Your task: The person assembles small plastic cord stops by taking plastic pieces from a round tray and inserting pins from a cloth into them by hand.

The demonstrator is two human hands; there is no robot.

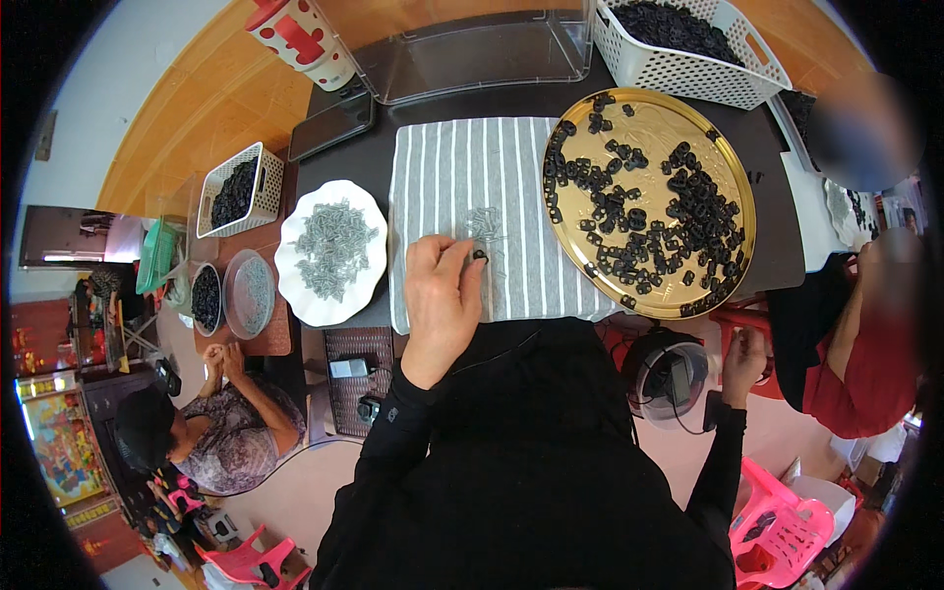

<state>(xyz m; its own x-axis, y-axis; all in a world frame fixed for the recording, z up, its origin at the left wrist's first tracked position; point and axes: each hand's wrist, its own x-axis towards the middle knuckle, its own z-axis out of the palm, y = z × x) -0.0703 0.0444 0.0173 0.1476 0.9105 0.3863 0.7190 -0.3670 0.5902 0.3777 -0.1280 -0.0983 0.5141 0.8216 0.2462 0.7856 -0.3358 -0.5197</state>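
My left hand (442,300) rests on a grey-and-white striped cloth (423,177), thumb and forefinger pinched on a small black plastic part (480,255). Just beyond those fingertips lies a small heap of thin silvery pins (484,222). My right hand (744,362) is held low at the right, off the table, above a round bin; its fingers are curled in, and what they may hold is hidden. Many black plastic parts (688,187) lie scattered on a round gold tray (733,147) right of the cloth. Left of it, a white scalloped plate (288,277) bears a pile of silvery pins (337,246).
White baskets (688,84) of black parts stand at the far right and left. A clear plastic box (472,74), a phone (332,126) and a spotted tumbler (305,49) line the back. One person (236,423) sits at left, another (855,364) at right. Pink chairs (787,516) stand behind.
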